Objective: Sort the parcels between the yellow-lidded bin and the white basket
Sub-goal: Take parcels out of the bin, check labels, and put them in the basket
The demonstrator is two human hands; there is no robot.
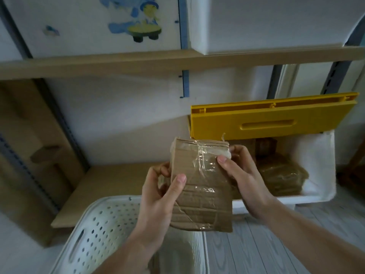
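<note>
Two hands hold one cardboard parcel [199, 182] in mid-air, above the near rim of the white basket and in front of the bin. At far left, a wooden shelf board [102, 182] runs along the wall beneath a higher shelf [118, 64]. Low left of centre stands the white basket [98, 230], perforated, with a slot handle in its side wall. Left hand [160, 196]: grip closed on the parcel's left edge, thumb laid across the front face, fingers curled behind. The parcel is brown, wrapped in clear tape, held roughly upright and slightly tilted. Right hand [243, 175]: grip closed on the parcel's upper right corner, thumb on the front face, fingers behind. Right of the hands sits the white bin [320, 175], its yellow lid [272, 119] raised and standing at the rear. Further brown parcels [282, 178] lie inside the bin. Grey plank floor [266, 244] shows at lower right.
</note>
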